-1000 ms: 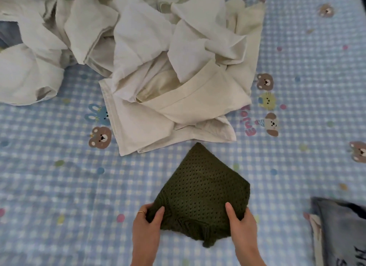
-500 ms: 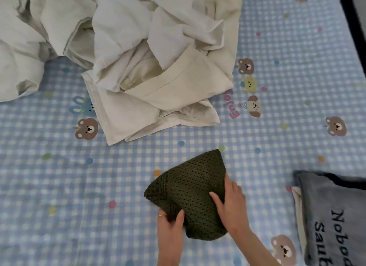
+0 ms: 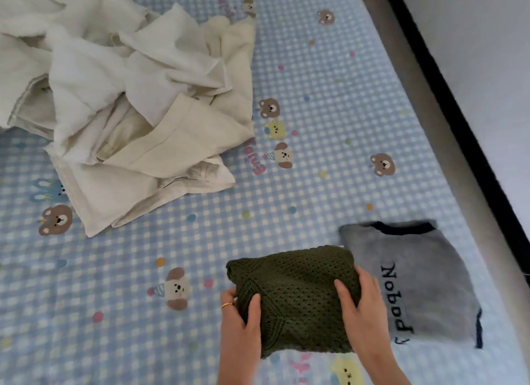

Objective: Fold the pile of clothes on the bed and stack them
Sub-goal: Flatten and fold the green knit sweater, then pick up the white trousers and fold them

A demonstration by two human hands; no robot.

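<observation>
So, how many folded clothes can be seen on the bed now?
2. The green knit is held by the left hand and the right hand, near the front. The grey top lies just right of it. More may be hidden under it.

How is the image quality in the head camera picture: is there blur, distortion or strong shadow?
Head view: light is soft and even, with no hard shadows or glare. The white pile looks soft and slightly smeared, the green knit is sharper, its holes visible. The bed edge bows, a wide-angle distortion. Both the left hand and the right hand are fairly crisp.
</observation>
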